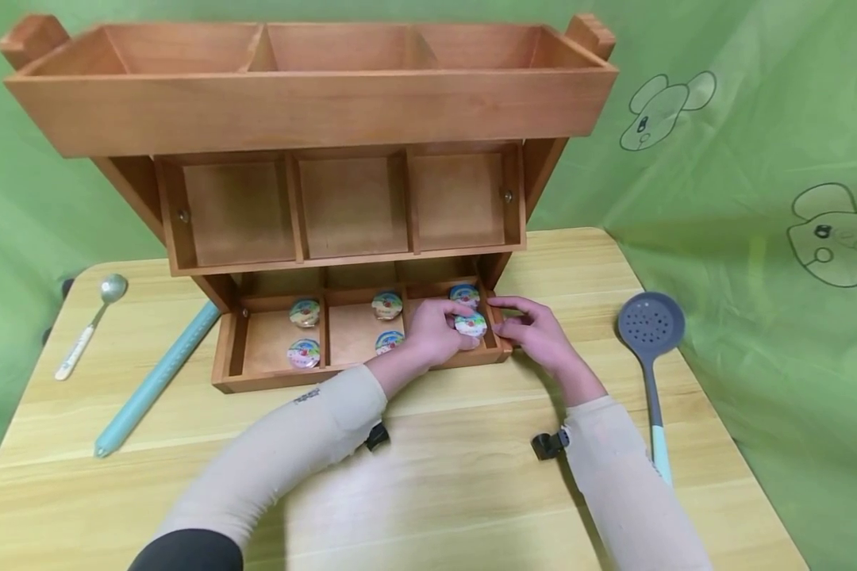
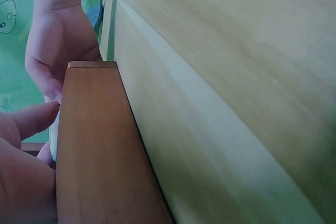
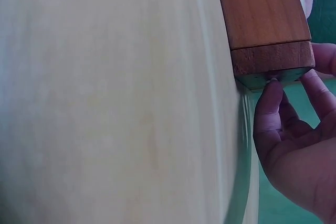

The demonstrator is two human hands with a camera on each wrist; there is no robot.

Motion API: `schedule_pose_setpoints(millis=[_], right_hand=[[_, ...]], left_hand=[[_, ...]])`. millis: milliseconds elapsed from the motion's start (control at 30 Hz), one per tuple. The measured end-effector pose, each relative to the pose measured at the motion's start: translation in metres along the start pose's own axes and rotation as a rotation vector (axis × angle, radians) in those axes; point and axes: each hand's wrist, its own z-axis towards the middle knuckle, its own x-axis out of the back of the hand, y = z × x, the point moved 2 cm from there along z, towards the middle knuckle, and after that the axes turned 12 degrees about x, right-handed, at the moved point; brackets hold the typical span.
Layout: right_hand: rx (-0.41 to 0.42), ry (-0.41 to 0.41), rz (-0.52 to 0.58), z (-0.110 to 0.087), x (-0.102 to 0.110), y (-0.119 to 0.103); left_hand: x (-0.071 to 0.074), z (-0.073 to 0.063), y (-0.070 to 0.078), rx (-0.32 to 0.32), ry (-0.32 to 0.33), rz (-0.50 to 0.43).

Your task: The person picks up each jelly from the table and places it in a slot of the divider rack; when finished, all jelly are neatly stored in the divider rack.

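Observation:
My left hand (image 1: 436,329) reaches into the right compartment of the bottom tray of a wooden rack (image 1: 314,115) and holds a small cup with a colourful printed lid (image 1: 470,324) between thumb and fingers. Just behind it sits another lidded cup (image 1: 464,296). My right hand (image 1: 543,337) grips the tray's right end wall (image 3: 273,59), thumb against the outer face and a finger at the top edge. More lidded cups stand in the left compartment (image 1: 304,312) and the middle one (image 1: 386,305). In the left wrist view, the tray's front board (image 2: 100,145) hides most of the held cup.
The rack's upper tiers have three compartments each. Left of it lie a spoon (image 1: 93,325) with a white handle and a long teal stick (image 1: 159,377). A grey slotted skimmer (image 1: 651,325) lies on the right side of the wooden table (image 1: 428,492). Green cloth hangs behind.

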Motion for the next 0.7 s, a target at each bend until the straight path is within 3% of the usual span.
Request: schedule_pose_setpoints(millis=[700], right_hand=[[0.008,-0.003,-0.008,-0.0019,-0.0004,-0.0028]], left_hand=[[-0.0067,0.0086,-0.0013,0.031,-0.132,0.107]])
